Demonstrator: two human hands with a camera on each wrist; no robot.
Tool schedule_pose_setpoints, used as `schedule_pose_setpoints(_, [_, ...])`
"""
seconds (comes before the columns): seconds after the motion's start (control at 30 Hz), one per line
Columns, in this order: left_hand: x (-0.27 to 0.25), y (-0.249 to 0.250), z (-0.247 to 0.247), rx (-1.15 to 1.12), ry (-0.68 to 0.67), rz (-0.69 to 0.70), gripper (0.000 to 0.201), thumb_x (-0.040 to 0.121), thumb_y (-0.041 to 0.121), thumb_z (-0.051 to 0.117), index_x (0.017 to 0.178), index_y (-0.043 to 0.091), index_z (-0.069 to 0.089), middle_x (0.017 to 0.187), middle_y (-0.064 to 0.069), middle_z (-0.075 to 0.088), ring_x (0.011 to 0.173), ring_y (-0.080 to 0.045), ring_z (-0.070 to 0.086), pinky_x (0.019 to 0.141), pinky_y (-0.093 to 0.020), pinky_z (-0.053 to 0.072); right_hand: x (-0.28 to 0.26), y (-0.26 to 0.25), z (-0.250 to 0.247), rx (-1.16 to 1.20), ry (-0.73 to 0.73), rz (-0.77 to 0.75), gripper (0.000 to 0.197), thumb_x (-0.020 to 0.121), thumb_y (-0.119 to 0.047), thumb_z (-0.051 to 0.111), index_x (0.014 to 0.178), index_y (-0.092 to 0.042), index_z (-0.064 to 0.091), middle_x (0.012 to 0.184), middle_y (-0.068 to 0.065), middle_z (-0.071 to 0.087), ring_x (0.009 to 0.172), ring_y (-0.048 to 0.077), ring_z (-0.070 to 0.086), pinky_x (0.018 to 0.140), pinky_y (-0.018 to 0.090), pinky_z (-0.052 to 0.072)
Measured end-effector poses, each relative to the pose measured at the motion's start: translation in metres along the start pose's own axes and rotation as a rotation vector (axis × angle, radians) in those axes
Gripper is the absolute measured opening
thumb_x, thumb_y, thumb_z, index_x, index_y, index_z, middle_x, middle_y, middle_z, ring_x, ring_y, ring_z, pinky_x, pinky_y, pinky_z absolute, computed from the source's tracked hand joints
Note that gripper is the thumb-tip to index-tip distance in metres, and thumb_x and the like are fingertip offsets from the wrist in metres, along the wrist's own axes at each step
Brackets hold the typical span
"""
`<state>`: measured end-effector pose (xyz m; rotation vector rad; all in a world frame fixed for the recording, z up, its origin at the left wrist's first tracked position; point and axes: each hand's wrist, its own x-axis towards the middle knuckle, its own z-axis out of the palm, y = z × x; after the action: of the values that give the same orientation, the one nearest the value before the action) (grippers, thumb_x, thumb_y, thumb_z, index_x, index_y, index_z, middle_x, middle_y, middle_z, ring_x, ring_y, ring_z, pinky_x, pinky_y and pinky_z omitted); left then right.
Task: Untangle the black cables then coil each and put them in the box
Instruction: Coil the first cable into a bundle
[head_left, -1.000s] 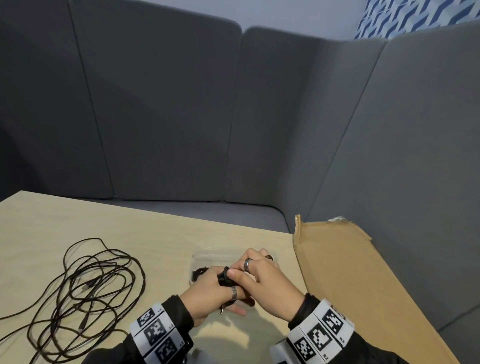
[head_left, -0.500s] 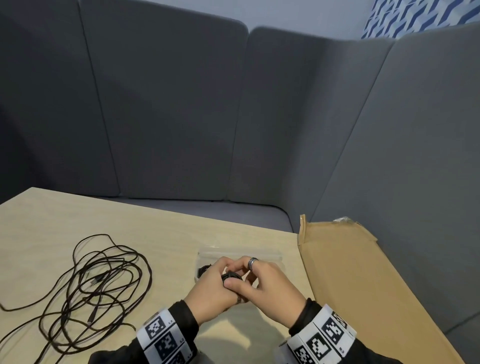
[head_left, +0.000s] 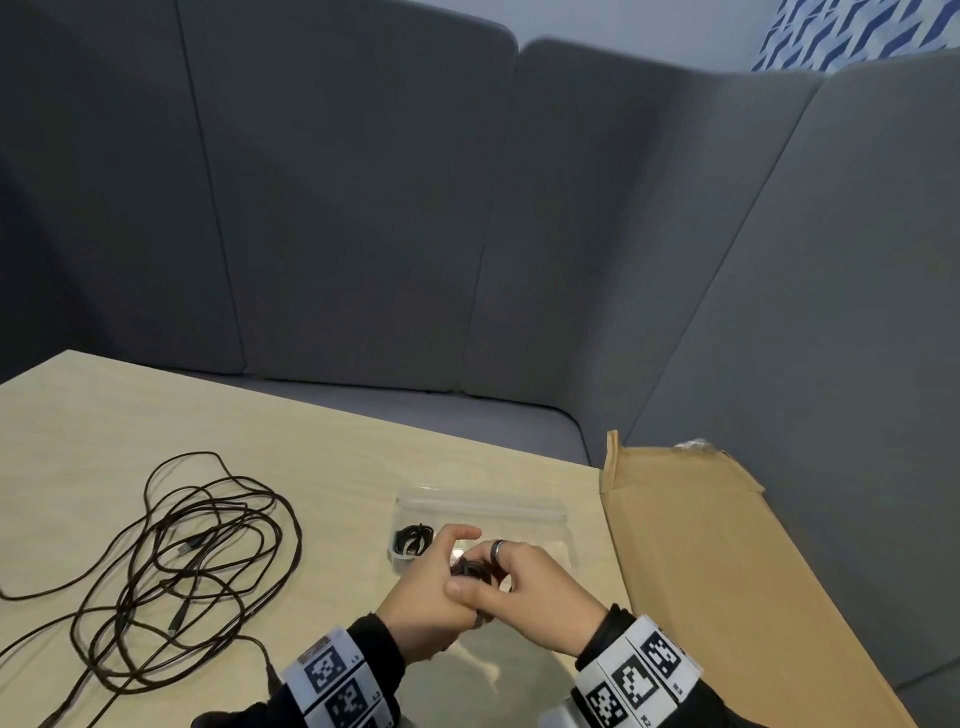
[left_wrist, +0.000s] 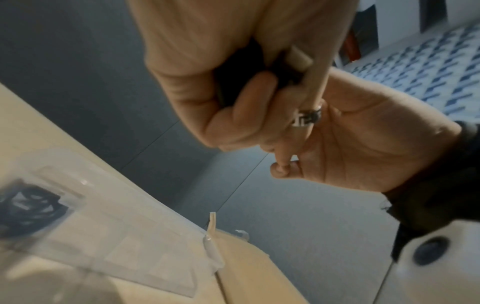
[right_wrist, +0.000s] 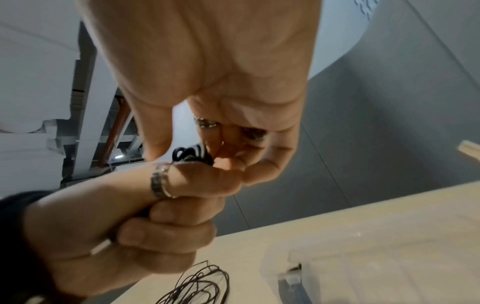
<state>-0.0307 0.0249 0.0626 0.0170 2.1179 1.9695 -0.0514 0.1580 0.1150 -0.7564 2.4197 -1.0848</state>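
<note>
A small coiled black cable (head_left: 470, 569) is held between both hands just above the near edge of a clear plastic box (head_left: 535, 517). My left hand (head_left: 441, 571) grips it from the left with fingers curled round the cable (right_wrist: 192, 154). My right hand (head_left: 498, 577) pinches the same coil from the right, and its fingers cover most of it. Another coiled black cable (head_left: 413, 538) lies inside the box at its left end. A loose tangle of black cables (head_left: 182, 561) is spread on the table to the left.
A flat brown cardboard sheet (head_left: 727, 571) lies along the table's right side, close to the box. Grey padded seat backs (head_left: 363, 208) enclose the far side and the right. The light wooden table (head_left: 337, 467) runs left past the tangle.
Both hands stay together over the box's near edge and keep working the small coil. The left forefinger has lifted off it and the right fingers now cover more of the coil.
</note>
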Motion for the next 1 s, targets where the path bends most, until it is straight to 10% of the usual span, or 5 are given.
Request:
schedule_pose_setpoints(0.27, [0.012,-0.026,0.006,-0.077,-0.084,-0.219,0.059,0.068,0.007,0.073,0.106,0.020,0.030,0.075,-0.006,0.057,0.045,-0.010,0.051,0.041,-0.022,0.041,0.013,0.049,0.012,0.096,-0.053,0.149,0.018,0.075,-0.043,0.057,0.077,-0.027,0.065,0.081,0.004,0.068,0.069,0.016,0.060,0.066,0.030,0.047])
schedule_pose_setpoints(0.4, [0.024,-0.041,-0.008,-0.311,0.022,-0.195,0.060,0.065,0.017,0.079,0.101,0.015,0.032,0.096,-0.022,0.061,0.069,-0.023,0.065,0.059,-0.028,0.051,0.029,0.072,0.004,0.155,-0.033,0.252,0.017,0.094,-0.016,0.052,0.081,-0.021,0.061,0.065,-0.001,0.062,0.048,0.006,0.056,0.044,0.018,0.043])
schedule_pose_setpoints(0.6, [0.074,-0.054,-0.015,0.087,0.421,-0.024,0.040,0.081,0.012,0.069,0.111,0.024,0.045,0.091,-0.005,0.064,0.089,-0.020,0.063,0.075,-0.023,0.047,0.105,0.083,-0.003,-0.165,0.202,0.275,0.017,0.095,-0.020,0.050,0.099,-0.012,0.064,0.091,0.011,0.067,0.079,0.024,0.063,0.073,0.028,0.048])
schedule_pose_setpoints(0.83, [0.089,-0.085,-0.019,0.822,0.327,-0.156,0.049,0.091,0.024,0.048,0.139,0.032,0.036,0.132,0.007,0.047,0.123,-0.020,0.035,0.101,-0.033,0.029,0.153,0.107,0.010,-0.431,0.001,0.361,0.027,0.096,-0.019,0.047,0.115,-0.005,0.060,0.113,0.018,0.063,0.103,0.033,0.061,0.083,0.031,0.047])
schedule_pose_setpoints(1.0, [0.083,-0.092,-0.020,1.069,0.232,-0.176,0.050,0.059,0.023,0.055,0.107,0.023,0.069,0.094,0.004,0.066,0.090,-0.019,0.055,0.065,-0.026,0.056,0.165,0.120,0.022,-0.466,-0.094,0.368,0.026,0.093,-0.020,0.052,0.111,-0.004,0.062,0.112,0.016,0.065,0.103,0.031,0.061,0.086,0.032,0.048])
